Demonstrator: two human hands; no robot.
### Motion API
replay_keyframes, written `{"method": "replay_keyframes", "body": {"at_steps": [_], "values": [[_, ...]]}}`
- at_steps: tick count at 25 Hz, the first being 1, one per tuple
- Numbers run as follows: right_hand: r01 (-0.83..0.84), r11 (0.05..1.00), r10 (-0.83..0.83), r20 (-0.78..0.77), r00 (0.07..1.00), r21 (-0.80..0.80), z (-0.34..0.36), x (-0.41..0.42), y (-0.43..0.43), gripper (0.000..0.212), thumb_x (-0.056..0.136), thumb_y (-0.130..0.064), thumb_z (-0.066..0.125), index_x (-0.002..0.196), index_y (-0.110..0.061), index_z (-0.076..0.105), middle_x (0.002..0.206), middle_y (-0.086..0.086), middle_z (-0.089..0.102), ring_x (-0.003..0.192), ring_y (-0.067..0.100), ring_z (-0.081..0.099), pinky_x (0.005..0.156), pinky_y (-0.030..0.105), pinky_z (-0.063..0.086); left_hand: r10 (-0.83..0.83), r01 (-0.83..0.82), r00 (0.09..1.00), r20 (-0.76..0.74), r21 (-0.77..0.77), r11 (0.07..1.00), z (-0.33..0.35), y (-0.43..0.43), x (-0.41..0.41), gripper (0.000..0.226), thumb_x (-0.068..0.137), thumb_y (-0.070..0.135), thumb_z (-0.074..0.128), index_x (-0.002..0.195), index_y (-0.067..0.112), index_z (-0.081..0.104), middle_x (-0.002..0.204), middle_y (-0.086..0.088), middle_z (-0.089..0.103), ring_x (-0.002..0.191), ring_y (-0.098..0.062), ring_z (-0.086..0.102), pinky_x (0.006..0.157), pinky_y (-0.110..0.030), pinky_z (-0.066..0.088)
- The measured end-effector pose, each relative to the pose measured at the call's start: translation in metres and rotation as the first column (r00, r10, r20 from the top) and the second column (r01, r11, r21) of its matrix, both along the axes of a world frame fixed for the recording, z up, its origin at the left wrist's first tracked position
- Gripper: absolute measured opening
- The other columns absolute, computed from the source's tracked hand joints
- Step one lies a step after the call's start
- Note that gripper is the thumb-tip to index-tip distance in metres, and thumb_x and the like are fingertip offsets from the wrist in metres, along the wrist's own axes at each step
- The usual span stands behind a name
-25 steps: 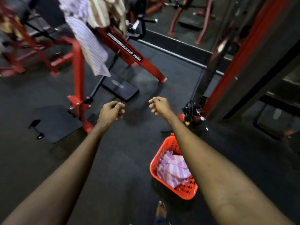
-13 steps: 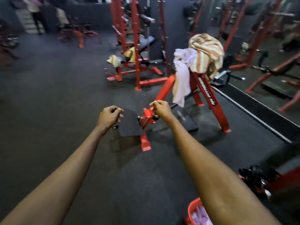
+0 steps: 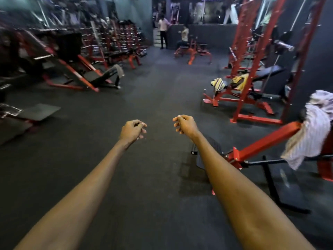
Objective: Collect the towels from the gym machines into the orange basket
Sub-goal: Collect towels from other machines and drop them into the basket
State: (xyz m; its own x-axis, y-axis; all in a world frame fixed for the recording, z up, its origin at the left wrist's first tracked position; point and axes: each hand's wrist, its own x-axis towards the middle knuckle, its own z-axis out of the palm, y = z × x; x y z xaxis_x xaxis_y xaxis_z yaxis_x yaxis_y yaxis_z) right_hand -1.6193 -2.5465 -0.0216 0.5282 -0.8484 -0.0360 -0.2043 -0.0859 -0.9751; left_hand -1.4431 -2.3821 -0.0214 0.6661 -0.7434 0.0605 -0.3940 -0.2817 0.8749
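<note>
Both my arms reach forward over the dark gym floor. My left hand point(image 3: 132, 130) and my right hand point(image 3: 184, 124) hang with fingers loosely curled, and neither holds anything. A pale striped towel point(image 3: 311, 129) is draped over a red machine arm at the right edge, well right of my right hand. A yellow striped towel point(image 3: 219, 83) and a second yellow one point(image 3: 237, 81) lie on a bench in the red rack farther back. A grey towel point(image 3: 119, 70) hangs on a machine at the mid left. The orange basket is out of view.
Red weight machines point(image 3: 72, 73) line the left side, and red racks point(image 3: 252, 60) stand on the right. A black footplate point(image 3: 38, 111) sits low at the left. Two people point(image 3: 164, 31) are at the far end. Dark floor point(image 3: 158, 87) runs down the middle.
The view has swung up and left: the orange basket left the frame, the draped towel slid to the right edge, and the far end of the gym came into sight. Hands stay empty.
</note>
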Motion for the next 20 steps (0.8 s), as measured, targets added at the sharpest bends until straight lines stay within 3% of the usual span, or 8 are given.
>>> {"method": "replay_keyframes", "body": {"at_steps": [10,20], "values": [[-0.068,0.998,0.068,-0.015,0.998,-0.002,0.000,0.043,-0.030,0.030,0.103,-0.020,0.041,0.088,-0.012,0.067,0.068,0.001,0.063,0.048,0.012,0.053,0.041,0.022,0.038,0.161,-0.160,0.987,0.008,-0.024,0.987,0.000,0.000,0.033,0.023,0.094,0.020,0.052,0.086,0.017,0.074,0.072,0.000,0.075,0.055,-0.014,0.064,0.049,-0.021,0.044],[-0.305,0.952,0.305,-0.039,0.952,0.005,-0.008,0.245,-0.004,0.030,0.103,-0.020,0.042,0.091,-0.010,0.068,0.069,0.001,0.063,0.051,0.014,0.055,0.046,0.025,0.039,0.379,-0.380,0.925,-0.023,-0.027,0.925,-0.004,0.055,0.199,0.024,0.096,0.019,0.052,0.089,0.014,0.074,0.075,-0.004,0.075,0.056,-0.015,0.063,0.048,-0.022,0.044]]}}
